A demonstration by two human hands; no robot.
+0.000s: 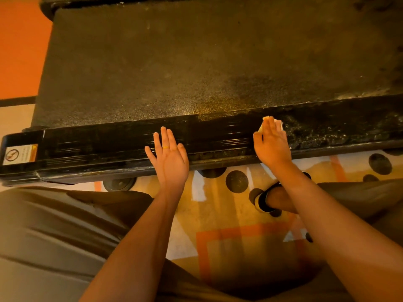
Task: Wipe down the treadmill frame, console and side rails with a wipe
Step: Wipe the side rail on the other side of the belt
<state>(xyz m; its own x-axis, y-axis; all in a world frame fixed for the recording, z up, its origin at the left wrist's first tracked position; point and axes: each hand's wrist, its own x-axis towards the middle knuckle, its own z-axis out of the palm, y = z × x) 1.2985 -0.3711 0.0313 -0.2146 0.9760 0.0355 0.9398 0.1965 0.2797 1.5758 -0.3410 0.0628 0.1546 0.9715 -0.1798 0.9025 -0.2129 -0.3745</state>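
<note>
Side-rail step: your right hand (272, 144), fingers straight, pressed the wipe (279, 124) flat on the near rail (98, 147). Your left hand (169, 153) rested open, empty, beside it. Dust remained to the right, so the next stroke probably called for moving that way.

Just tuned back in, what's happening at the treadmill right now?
A person crouches beside the treadmill's side rail. The right hand presses a wipe flat on the rail, and the left hand rests flat on it. The rail looks shiny between the hands and dusty beyond the wipe.
</note>
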